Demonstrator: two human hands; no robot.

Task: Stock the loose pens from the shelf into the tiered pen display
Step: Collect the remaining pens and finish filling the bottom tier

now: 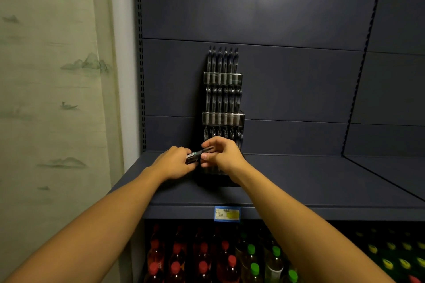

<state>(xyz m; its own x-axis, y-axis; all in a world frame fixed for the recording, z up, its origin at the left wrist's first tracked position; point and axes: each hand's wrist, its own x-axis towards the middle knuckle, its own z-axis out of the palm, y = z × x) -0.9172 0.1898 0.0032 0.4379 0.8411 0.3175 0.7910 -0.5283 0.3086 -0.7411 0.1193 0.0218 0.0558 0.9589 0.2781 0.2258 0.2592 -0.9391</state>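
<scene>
Tiered pen display stands upright against the back panel of the dark blue shelf, three clear tiers visible, each with a row of pens standing in it. Both hands meet right in front of the display's lowest visible tier, just above the shelf. Left hand has fingers curled round a small bundle of pens; right hand pinches one pen from that bundle between thumb and forefinger, pen lying roughly level, its far end by the display's bottom row. The hands hide the display's lowest part, so its fill can't be told. Open shelf to the right of the display runs bare to the slanted divider; left of the display, a narrower strip up to the slotted upright. Front edge of the shelf sits well in front of the display, with a blue-and-yellow price tag below it. Under that, bottles with red caps and green caps. Further left of the display, past the upright, a pale curtain with a mountain print.
</scene>
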